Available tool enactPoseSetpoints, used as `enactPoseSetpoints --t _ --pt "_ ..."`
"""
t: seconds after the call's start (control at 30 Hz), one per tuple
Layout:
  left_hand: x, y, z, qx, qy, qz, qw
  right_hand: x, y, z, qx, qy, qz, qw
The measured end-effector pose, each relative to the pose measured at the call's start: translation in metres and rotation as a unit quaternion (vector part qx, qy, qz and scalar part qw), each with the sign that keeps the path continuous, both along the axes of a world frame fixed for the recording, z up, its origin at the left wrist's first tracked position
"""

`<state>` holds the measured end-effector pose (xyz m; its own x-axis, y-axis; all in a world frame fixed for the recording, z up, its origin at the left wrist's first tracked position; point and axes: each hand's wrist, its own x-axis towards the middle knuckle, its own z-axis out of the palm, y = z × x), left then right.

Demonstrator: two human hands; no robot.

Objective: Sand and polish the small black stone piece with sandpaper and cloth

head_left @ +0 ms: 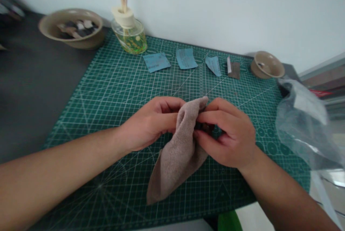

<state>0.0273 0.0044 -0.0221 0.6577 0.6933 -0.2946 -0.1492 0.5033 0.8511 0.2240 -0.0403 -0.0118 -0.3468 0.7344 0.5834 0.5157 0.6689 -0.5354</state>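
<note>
Your left hand (153, 121) pinched the taupe cloth (176, 159); your right hand (233, 135) grasped a small dark object (207, 127), mostly hidden against its folds, above the green cutting mat (107, 98). A loosened fingertip grip could have dropped the object.

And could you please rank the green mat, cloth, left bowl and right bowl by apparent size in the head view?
Largest to smallest:
Green mat
Cloth, though nearer the camera
Left bowl
Right bowl
</note>
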Motion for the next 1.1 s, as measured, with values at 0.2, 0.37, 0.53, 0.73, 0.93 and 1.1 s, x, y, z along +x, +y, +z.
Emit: enactPoseSetpoints --t 0.2,0.37,0.53,0.73,0.93,1.1 --pt "0.0 0.002 -0.005 0.034 0.005 -0.021 0.999 -0.002 0.001 -0.003 -0.007 -0.017 0.009 1.0" --pt "0.001 0.003 -0.004 0.078 0.039 -0.063 0.994 -0.005 0.001 -0.01 -0.023 -0.044 0.001 0.999" --pt "0.001 0.001 -0.001 0.11 0.086 -0.062 0.988 -0.006 0.001 -0.014 -0.023 -0.063 0.005 0.998" --pt "0.0 0.001 -0.001 0.11 0.045 -0.083 0.989 -0.006 0.0 -0.008 -0.005 -0.059 0.012 0.998" --pt "-0.001 0.003 -0.001 0.081 0.009 -0.106 0.991 -0.006 0.0 -0.004 -0.009 -0.064 0.009 0.998" --pt "-0.003 0.004 -0.003 0.061 0.0 -0.11 0.992 -0.005 0.001 -0.002 -0.012 -0.066 0.006 0.998"
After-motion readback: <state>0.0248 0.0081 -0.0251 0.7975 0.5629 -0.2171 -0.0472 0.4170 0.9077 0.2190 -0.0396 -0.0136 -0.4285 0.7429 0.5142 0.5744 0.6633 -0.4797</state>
